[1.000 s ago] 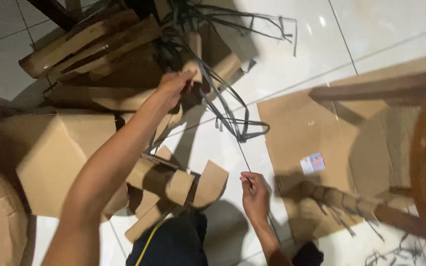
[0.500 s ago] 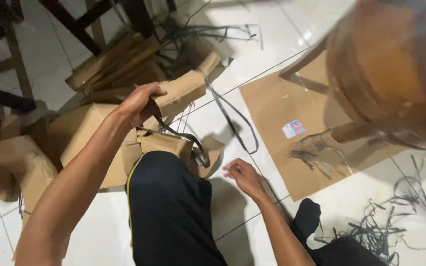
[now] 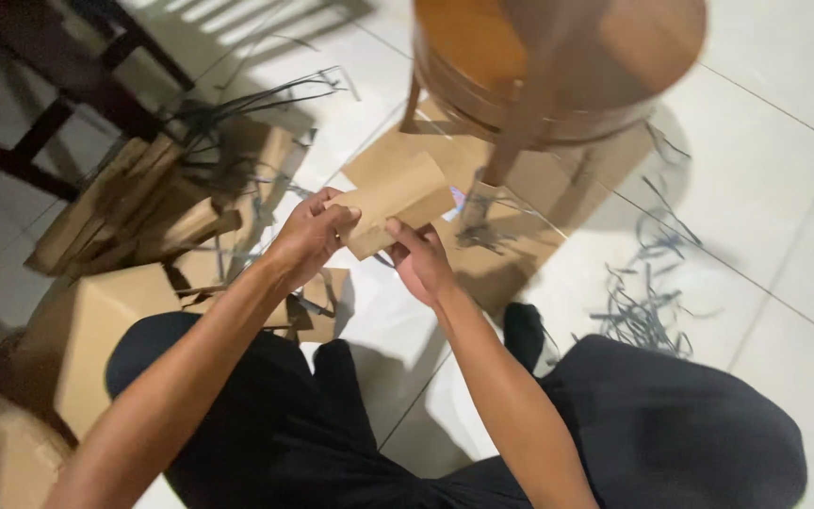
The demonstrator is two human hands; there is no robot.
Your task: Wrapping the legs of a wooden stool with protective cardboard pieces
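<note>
White tiled floor (image 3: 784,188) | cardboard piece (image 3: 393,203) pinched between both hands | left hand (image 3: 311,238) fingers closed on its left end | right hand (image 3: 420,261) fingers gripping its lower edge

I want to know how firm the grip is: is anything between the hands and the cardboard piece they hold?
Nothing visible. The left hand grips the left end of the cardboard piece directly, and the right hand pinches its lower edge with bare fingers. The black straps lie apart on the floor.

Cardboard piece (image 3: 396,203) now lifted clear of the pile, gripped by both left hand (image 3: 311,236) and right hand (image 3: 418,259); strap released.
</note>
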